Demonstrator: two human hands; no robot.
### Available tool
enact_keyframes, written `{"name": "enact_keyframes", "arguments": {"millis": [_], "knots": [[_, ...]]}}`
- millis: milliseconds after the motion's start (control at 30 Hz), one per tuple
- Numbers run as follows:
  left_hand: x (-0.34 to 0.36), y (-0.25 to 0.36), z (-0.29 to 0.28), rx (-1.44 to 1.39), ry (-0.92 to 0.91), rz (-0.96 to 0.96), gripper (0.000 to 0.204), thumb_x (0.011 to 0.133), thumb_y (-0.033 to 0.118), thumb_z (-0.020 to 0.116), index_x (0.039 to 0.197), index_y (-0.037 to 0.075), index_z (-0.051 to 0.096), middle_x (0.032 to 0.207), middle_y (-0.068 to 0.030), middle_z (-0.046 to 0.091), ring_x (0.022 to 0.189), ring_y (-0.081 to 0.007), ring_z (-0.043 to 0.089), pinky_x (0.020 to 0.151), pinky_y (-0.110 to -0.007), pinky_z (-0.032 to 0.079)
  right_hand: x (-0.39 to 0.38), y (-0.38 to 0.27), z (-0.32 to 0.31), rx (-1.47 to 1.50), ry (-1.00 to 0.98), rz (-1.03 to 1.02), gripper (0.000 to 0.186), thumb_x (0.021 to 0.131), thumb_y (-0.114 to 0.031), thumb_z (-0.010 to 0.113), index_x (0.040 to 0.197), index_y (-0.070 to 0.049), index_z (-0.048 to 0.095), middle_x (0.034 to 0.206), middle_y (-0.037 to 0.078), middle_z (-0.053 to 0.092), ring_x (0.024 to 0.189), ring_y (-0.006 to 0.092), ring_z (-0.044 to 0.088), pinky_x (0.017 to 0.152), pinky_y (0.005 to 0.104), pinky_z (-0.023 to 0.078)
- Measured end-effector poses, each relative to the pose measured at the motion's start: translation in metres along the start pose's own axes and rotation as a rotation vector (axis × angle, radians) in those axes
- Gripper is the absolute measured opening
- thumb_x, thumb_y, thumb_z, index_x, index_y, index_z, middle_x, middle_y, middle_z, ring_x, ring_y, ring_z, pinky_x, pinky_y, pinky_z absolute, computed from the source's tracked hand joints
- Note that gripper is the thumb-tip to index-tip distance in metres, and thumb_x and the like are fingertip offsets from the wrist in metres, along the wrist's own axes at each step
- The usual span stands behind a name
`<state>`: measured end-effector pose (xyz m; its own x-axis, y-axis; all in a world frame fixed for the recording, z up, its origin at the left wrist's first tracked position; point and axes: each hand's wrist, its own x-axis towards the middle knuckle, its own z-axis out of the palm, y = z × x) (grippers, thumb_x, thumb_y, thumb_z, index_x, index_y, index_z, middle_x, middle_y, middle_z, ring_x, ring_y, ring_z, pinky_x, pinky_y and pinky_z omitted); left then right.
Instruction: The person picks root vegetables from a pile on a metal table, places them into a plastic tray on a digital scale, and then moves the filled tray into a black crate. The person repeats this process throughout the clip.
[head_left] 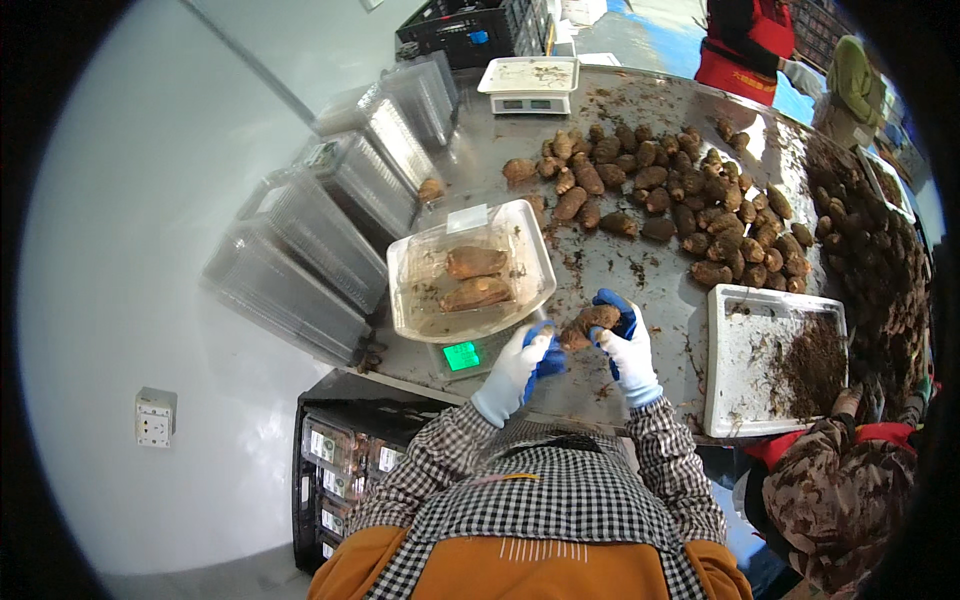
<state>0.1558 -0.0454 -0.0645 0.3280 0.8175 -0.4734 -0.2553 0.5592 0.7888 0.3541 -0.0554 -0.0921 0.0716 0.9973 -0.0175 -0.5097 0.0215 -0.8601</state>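
Note:
A brown, rough-skinned taro root [578, 330] is held above the metal table in my right hand [627, 350], its gloved fingers closed round one end. Beside the root's other end is my left hand [520, 368], fingers curled; whatever they may hold is hidden. Both gloves are white with blue palms and fingers. To the left, a clear plastic tray [510, 232] with two taro roots [477, 262] rests on the white pan of a weighing scale [402, 322]. The scale's green display [461, 356] is lit next to my left hand.
A large heap of taro roots [650, 180] covers the far table, with another pile at right. Stacked clear trays [290, 270] line the left side. A dirt-strewn white tray [725, 370] lies right, near a co-worker's camouflage sleeve [835, 490]. A second scale [528, 82] stands far back.

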Motion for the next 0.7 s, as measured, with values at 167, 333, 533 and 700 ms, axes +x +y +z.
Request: {"name": "enact_keyframes", "arguments": {"millis": [167,333,533,700], "knots": [[0.016,-0.013,0.018,-0.206,-0.395,-0.126,0.051,0.105,0.042,0.037,0.134,0.002,0.048,0.119,-0.0132,0.061,0.100,-0.0227,0.064,0.087,-0.040,0.055,-0.021,-0.018,-0.005,-0.044,0.012,-0.047,0.051,0.089,-0.016,0.072,0.132,0.001,0.051,0.122,0.009,0.061,0.110,0.0159,0.058,0.097,0.0307,0.048],[-0.007,0.011,0.041,0.228,-0.243,0.145,0.042,0.104,0.027,0.045,0.136,0.000,0.046,0.117,-0.0096,0.062,0.099,-0.0148,0.061,0.085,-0.032,0.053,-0.031,-0.041,-0.006,-0.274,0.077,-0.148,0.036,0.093,-0.016,0.066,0.123,0.002,0.060,0.112,0.007,0.066,0.100,0.0129,0.060,0.089,0.0266,0.049],[-0.012,0.011,0.039,0.415,-0.266,0.611,0.049,0.095,0.007,0.062,0.139,-0.001,0.042,0.132,-0.0119,0.055,0.120,-0.0185,0.054,0.096,-0.032,0.049,-0.027,-0.032,-0.036,-0.233,0.430,0.015,0.029,0.103,-0.023,0.050,0.091,0.000,0.064,0.081,0.003,0.067,0.070,0.0094,0.058,0.068,0.0257,0.049],[-0.027,0.019,0.042,0.656,-0.148,0.694,0.070,0.080,0.000,0.073,0.141,0.002,0.040,0.136,-0.0157,0.053,0.127,-0.0251,0.052,0.103,-0.035,0.044,-0.039,-0.033,-0.019,-0.185,0.127,0.049,0.044,0.103,-0.038,0.050,0.125,0.000,0.055,0.099,0.005,0.065,0.083,0.0131,0.064,0.076,0.0272,0.053]]}}
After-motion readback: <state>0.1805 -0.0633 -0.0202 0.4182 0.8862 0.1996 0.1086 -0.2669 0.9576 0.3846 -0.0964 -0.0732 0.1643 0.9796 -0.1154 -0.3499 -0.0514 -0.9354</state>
